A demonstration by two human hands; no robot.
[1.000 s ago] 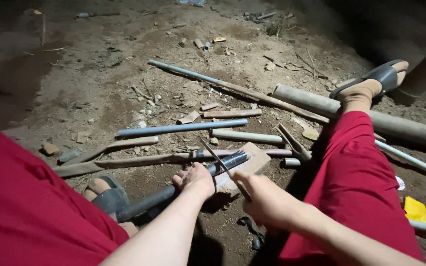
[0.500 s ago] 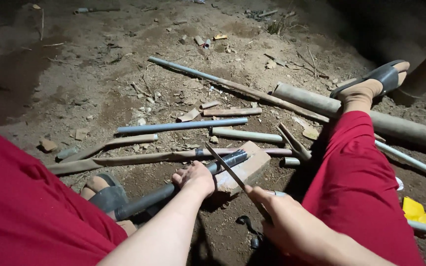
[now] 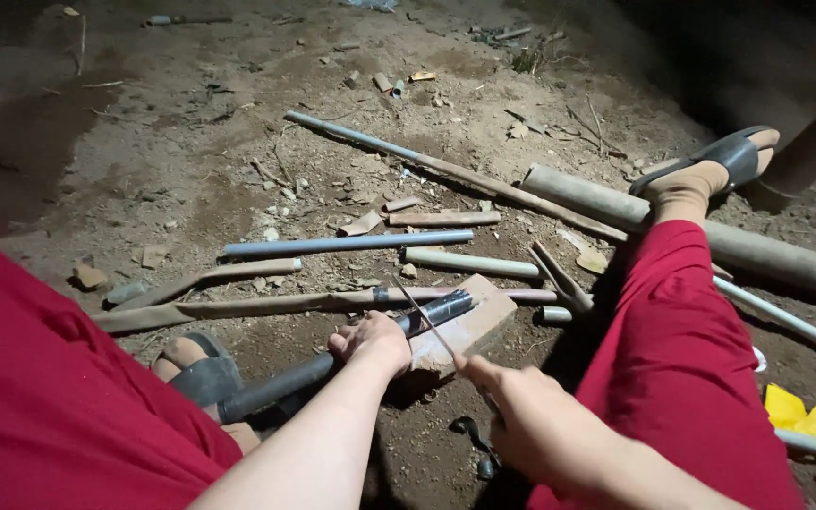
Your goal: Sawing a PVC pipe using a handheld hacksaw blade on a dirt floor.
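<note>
A dark grey pipe (image 3: 438,310) lies across a brick (image 3: 469,328) on the dirt ground between my legs. My left hand (image 3: 375,342) presses down on the pipe right at the brick's near edge. My right hand (image 3: 521,420) grips the end of a thin hacksaw blade (image 3: 419,314). The blade runs up and left from that hand and crosses the pipe just past my left fingers. The pipe's lower part (image 3: 276,387) runs down left beside my sandalled left foot (image 3: 195,368).
Several pipes and sticks lie scattered ahead, among them a blue-grey pipe (image 3: 347,245), a pale one (image 3: 469,263) and a thick pipe (image 3: 710,236) under my right foot (image 3: 710,170). Dark pliers (image 3: 474,439) lie below the brick. Yellow scraps (image 3: 795,411) sit at right.
My right hand has drawn back toward me and then pushed forward a little, sliding the blade across the pipe. The left hand has stayed on the pipe.
</note>
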